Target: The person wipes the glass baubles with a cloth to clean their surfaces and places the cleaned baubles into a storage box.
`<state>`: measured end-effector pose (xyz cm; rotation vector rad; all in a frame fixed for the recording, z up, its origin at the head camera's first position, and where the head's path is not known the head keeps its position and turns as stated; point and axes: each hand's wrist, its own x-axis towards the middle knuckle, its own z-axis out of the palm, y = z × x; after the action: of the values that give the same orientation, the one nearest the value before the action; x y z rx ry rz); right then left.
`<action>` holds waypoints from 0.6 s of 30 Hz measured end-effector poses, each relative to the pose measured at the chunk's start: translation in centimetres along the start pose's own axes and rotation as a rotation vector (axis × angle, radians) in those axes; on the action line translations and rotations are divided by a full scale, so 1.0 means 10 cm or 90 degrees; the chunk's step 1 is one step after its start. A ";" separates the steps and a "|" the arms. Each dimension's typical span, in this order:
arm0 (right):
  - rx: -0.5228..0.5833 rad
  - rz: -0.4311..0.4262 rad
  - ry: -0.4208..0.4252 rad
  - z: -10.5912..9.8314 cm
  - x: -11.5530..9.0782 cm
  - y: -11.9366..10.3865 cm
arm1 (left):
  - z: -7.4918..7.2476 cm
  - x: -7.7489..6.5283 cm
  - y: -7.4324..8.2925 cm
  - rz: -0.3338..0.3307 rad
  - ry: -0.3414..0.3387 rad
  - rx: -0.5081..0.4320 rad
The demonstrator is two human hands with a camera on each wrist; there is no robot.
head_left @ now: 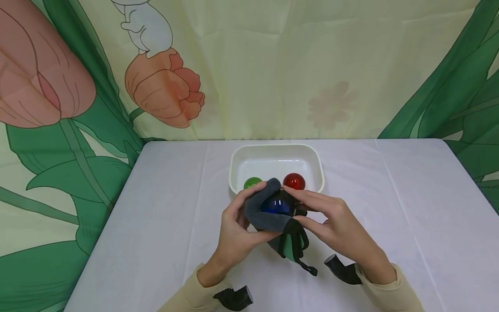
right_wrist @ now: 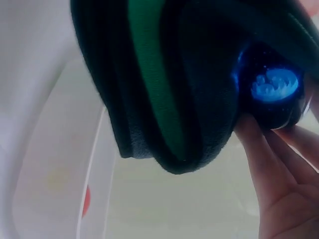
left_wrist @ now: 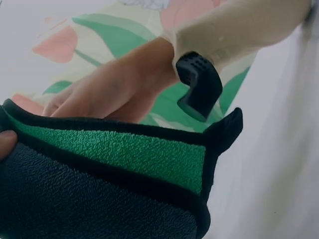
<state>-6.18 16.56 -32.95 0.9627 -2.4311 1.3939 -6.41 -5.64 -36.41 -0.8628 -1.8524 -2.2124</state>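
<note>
In the head view a shiny dark blue ball (head_left: 277, 207) sits in the fold of a plush cloth (head_left: 257, 212), dark grey-blue outside and green inside, with black edging. My left hand (head_left: 232, 236) grips the cloth from the left, fingers at its far edge and thumb on the near side. From the right, my right hand (head_left: 337, 219) holds the ball and the cloth edge between fingers and thumb. A pale blue mark shows on the ball (right_wrist: 271, 89) in the right wrist view. The green inner side of the cloth (left_wrist: 114, 152) gapes in the left wrist view.
Just beyond the hands stands a white tray (head_left: 277, 149) with a green ball (head_left: 252, 182) and a red ball (head_left: 294, 181) inside. A black strap (head_left: 308, 269) dangles from the cloth above the white-covered table (head_left: 167, 225). A printed curtain (head_left: 273, 78) hangs behind.
</note>
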 end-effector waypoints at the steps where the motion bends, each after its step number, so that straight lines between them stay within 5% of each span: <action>1: -0.004 -0.001 0.000 0.01 0.00 0.00 | 0.00 0.00 0.00 0.000 0.004 -0.003; 6: -0.031 -0.015 0.001 0.00 0.00 -0.02 | -0.01 0.01 -0.02 0.004 0.017 -0.019; 13: -0.042 -0.216 0.036 0.03 0.07 0.01 | -0.01 -0.01 -0.03 -0.014 0.034 -0.037; 18: -0.099 -0.261 0.066 0.08 0.10 0.02 | -0.01 -0.01 -0.01 -0.028 0.035 -0.039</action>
<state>-6.94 15.52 -33.11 1.2277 -2.0773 1.0692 -6.39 -5.72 -36.60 -0.7703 -1.8046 -2.3051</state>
